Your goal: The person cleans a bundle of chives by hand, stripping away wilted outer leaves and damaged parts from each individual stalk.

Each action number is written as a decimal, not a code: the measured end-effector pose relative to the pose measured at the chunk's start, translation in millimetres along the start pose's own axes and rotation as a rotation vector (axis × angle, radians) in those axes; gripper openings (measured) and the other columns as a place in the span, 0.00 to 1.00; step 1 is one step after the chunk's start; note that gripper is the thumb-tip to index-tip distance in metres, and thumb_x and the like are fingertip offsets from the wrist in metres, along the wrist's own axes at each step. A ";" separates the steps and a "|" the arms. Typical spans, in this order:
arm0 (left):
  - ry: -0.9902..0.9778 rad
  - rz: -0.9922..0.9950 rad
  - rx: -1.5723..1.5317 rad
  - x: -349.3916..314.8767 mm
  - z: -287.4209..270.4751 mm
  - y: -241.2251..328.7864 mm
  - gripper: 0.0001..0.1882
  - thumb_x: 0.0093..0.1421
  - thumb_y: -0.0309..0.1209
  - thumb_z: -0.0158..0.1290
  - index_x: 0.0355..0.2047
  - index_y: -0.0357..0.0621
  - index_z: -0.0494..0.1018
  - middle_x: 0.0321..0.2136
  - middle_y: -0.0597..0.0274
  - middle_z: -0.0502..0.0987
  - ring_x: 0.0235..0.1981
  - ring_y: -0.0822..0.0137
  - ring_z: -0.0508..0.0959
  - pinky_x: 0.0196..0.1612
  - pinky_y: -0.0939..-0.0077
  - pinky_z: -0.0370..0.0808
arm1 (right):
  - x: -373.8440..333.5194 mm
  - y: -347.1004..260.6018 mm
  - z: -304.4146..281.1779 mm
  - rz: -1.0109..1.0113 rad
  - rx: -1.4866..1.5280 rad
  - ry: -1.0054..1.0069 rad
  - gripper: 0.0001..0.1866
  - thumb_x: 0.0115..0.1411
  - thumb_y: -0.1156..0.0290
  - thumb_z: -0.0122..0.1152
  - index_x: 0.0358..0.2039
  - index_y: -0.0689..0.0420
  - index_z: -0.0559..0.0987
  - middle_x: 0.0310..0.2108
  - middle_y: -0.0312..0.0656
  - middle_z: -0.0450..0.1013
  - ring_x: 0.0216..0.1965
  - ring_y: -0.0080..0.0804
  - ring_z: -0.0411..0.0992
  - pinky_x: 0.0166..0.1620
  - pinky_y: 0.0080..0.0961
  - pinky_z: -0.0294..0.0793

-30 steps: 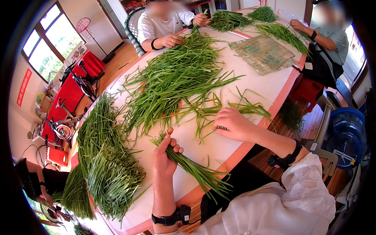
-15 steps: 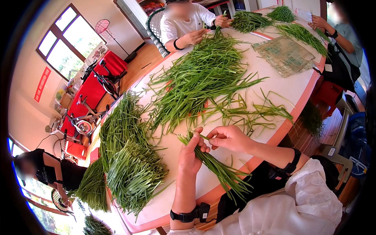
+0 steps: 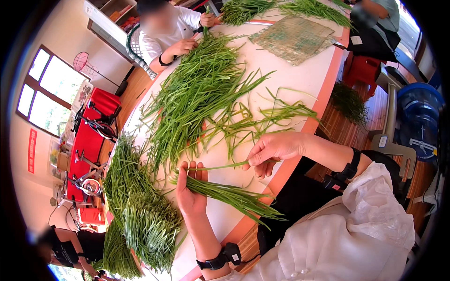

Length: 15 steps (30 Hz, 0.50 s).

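Note:
My left hand [image 3: 191, 192] holds a bunch of garlic chives [image 3: 229, 195] over the table's near edge, its leaves trailing down to the right. The fingers on that hand are partly raised while the bunch lies across the palm. Right of it, my right hand [image 3: 273, 152] pinches a single chive stem [image 3: 220, 166], which stretches level between both hands. Just beyond them spreads a large loose pile of chives [image 3: 199, 89]. Scattered chive stems [image 3: 276, 113] lie on the white table [image 3: 276, 77] past my right hand. Stacked chives [image 3: 152, 225] with evenly lined-up ends sit to the left.
A woven greenish mat [image 3: 295, 37] covers part of the table's far right. Across the pile, a person in white [image 3: 164, 40] handles chives. On the right are a red stool [image 3: 363, 72], a blue water jug [image 3: 419, 122] and a green clump [image 3: 349, 103] on the floor.
My view has shifted right. The right hand has drawn away from the left, pulling one stem out straight. My left fingers have loosened from a tight pinch near the bunch's end.

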<state>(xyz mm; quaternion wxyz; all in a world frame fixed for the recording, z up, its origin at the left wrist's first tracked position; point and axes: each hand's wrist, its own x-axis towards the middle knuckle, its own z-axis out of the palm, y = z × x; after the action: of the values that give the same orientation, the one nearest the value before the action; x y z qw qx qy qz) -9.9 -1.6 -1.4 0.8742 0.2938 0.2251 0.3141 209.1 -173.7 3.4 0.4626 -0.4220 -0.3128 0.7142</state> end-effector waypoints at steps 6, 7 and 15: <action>-0.079 -0.041 -0.032 -0.6 3.1 -2.8 0.09 0.61 0.34 0.44 0.38 0.45 0.68 0.38 0.61 0.72 0.45 0.61 0.70 0.49 0.64 0.69 | -18.1 8.2 -5.9 -0.089 -0.212 0.079 0.14 0.58 0.65 0.51 0.38 0.63 0.75 0.27 0.43 0.75 0.28 0.27 0.74 0.33 0.20 0.73; -0.084 -0.037 -0.024 -0.8 5.3 -3.8 0.09 0.61 0.34 0.44 0.38 0.45 0.68 0.37 0.61 0.72 0.44 0.61 0.70 0.49 0.64 0.68 | -18.9 8.9 -4.8 -0.107 -0.244 0.108 0.14 0.58 0.65 0.51 0.37 0.63 0.76 0.27 0.43 0.75 0.28 0.27 0.74 0.32 0.20 0.73; -0.126 -0.069 -0.059 1.8 4.0 -6.2 0.08 0.62 0.33 0.42 0.36 0.43 0.66 0.26 0.64 0.69 0.32 0.66 0.71 0.47 0.66 0.69 | -17.3 8.0 9.1 -0.181 -0.785 0.185 0.09 0.54 0.68 0.51 0.26 0.60 0.76 0.17 0.35 0.72 0.20 0.18 0.70 0.25 0.17 0.67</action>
<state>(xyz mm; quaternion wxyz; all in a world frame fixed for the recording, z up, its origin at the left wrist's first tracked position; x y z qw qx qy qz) -3.7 -5.8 -2.9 0.9053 0.2790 0.1704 0.2712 201.5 -193.2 6.2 0.3533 -0.5996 -0.5545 0.4563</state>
